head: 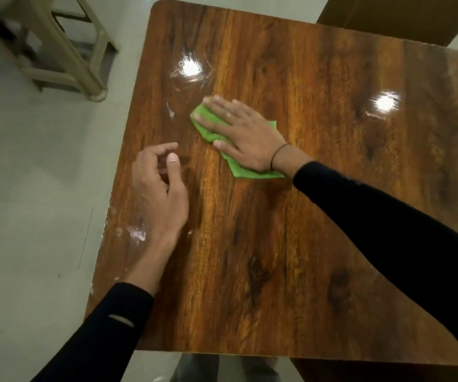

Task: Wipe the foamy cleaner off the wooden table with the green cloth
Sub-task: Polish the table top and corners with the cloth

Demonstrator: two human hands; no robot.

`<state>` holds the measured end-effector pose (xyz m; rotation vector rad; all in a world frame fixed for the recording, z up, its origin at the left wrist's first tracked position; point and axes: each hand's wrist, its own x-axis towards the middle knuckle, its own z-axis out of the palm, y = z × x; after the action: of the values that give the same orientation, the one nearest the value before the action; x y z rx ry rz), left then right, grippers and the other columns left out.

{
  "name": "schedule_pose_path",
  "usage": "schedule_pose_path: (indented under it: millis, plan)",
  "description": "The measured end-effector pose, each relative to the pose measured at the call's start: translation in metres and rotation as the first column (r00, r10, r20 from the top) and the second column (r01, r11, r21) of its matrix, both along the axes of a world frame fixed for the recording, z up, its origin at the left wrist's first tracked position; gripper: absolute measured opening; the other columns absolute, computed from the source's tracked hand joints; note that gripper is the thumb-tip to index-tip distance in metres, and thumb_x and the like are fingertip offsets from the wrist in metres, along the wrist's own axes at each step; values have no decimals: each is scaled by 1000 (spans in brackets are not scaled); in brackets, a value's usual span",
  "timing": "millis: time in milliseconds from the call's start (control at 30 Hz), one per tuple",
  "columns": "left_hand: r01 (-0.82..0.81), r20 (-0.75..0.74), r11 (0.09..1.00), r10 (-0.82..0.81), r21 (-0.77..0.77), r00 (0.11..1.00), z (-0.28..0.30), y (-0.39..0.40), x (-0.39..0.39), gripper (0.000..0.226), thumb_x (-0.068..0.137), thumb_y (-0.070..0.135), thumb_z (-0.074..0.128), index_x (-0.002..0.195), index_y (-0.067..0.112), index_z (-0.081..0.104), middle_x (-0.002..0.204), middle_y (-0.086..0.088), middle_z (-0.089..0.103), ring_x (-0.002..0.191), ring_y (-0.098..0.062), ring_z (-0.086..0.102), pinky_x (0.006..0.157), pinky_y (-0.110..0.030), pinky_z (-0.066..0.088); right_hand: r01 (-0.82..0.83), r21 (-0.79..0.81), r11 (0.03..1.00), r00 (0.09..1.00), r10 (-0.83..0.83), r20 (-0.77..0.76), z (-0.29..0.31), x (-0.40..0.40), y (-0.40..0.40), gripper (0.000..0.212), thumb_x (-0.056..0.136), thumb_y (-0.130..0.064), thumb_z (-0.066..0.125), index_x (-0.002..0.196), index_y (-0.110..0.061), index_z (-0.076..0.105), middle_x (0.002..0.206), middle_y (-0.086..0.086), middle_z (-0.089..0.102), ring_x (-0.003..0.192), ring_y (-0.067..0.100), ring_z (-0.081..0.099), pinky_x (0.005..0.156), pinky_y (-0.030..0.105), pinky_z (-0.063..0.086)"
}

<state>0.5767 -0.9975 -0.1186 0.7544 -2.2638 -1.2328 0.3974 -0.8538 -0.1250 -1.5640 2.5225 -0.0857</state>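
Note:
The green cloth (245, 172) lies flat on the glossy wooden table (291, 244), a little left of its middle. My right hand (239, 130) presses down on the cloth with straight, spread fingers and covers most of it. My left hand (159, 194) hovers over the table's left side with loosely curled fingers and holds nothing. A thin white streak of foamy cleaner (170, 111) sits just left of the cloth. More whitish foam residue (137, 232) shows near the left edge, partly behind my left wrist.
A beige plastic stool (68, 48) stands on the pale tiled floor (29, 188) beyond the table's left side. A brown box or chair back (393, 15) rises behind the far right edge. Bright lamp reflections shine on the tabletop.

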Motion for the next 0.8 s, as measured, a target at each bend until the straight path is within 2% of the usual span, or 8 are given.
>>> schedule_pose_path:
  millis: [133, 267, 400, 500, 600, 633, 700, 800]
  plan:
    - [-10, -32, 1000, 10, -4, 999, 8, 9, 2, 26, 112, 21, 49, 124, 12, 71, 122, 0, 70, 115, -20, 64, 94, -26, 51, -191, 18, 981, 981, 191, 14, 1, 72, 63, 65, 118, -49, 27, 178, -27, 16, 186, 12, 6, 173, 30, 3, 139, 54, 10]
    - [70, -21, 998, -70, -10, 997, 14, 44, 8, 24, 112, 22, 51, 124, 14, 70, 120, 4, 67, 113, -19, 63, 95, -27, 51, -201, 34, 979, 979, 199, 45, 2, 97, 162, 65, 118, -46, 36, 177, -27, 19, 186, 9, 4, 173, 28, 1, 139, 55, 10]
    - [213, 40, 977, -212, -20, 976, 14, 105, 24, 23, 113, 23, 52, 127, 17, 69, 122, 10, 63, 114, -11, 58, 98, -17, 45, 145, 13, 989, 989, -145, 5, -5, 51, 241, 64, 118, -54, 23, 177, -30, 22, 186, 8, 11, 172, 32, 10, 137, 59, 17]
    - [268, 81, 963, -267, -11, 960, 8, 154, 31, 29, 113, 27, 49, 132, 16, 69, 127, 9, 63, 121, -14, 59, 105, -22, 44, 447, -16, 894, 894, -447, -14, -6, 20, 250, 65, 117, -54, 20, 177, -30, 19, 185, 9, 13, 172, 32, 12, 136, 58, 18]
    - [240, 93, 971, -238, -6, 967, 9, 194, 31, 34, 114, 29, 43, 132, 16, 69, 127, 7, 63, 122, -17, 60, 104, -13, 38, 625, -50, 779, 780, -626, -8, -8, 30, 221, 64, 118, -50, 22, 178, -29, 15, 186, 10, 9, 172, 30, 6, 139, 52, 10]
    - [198, 80, 980, -198, 8, 977, 12, 203, 31, 35, 114, 30, 42, 132, 16, 69, 127, 7, 64, 122, -17, 61, 105, -14, 39, 621, -58, 782, 783, -622, -1, -9, 43, 211, 64, 118, -49, 22, 178, -29, 12, 186, 11, 6, 172, 30, 4, 140, 52, 7]
    - [89, 22, 996, -89, 32, 996, 16, 216, 29, 36, 113, 30, 41, 128, 16, 70, 125, 4, 68, 119, -17, 63, 107, -29, 48, 508, -66, 859, 861, -508, 16, -9, 78, 196, 65, 118, -51, 21, 178, -30, 8, 186, 12, 3, 172, 31, 1, 139, 53, 6]
    - [-14, -31, 999, 14, 30, 999, 21, 226, 27, 36, 112, 31, 41, 124, 15, 71, 124, 0, 71, 117, -17, 65, 105, -47, 52, 173, -69, 982, 984, -170, 56, -7, 142, 204, 67, 116, -54, 26, 177, -28, 18, 185, 13, 9, 172, 32, 4, 138, 55, 10]
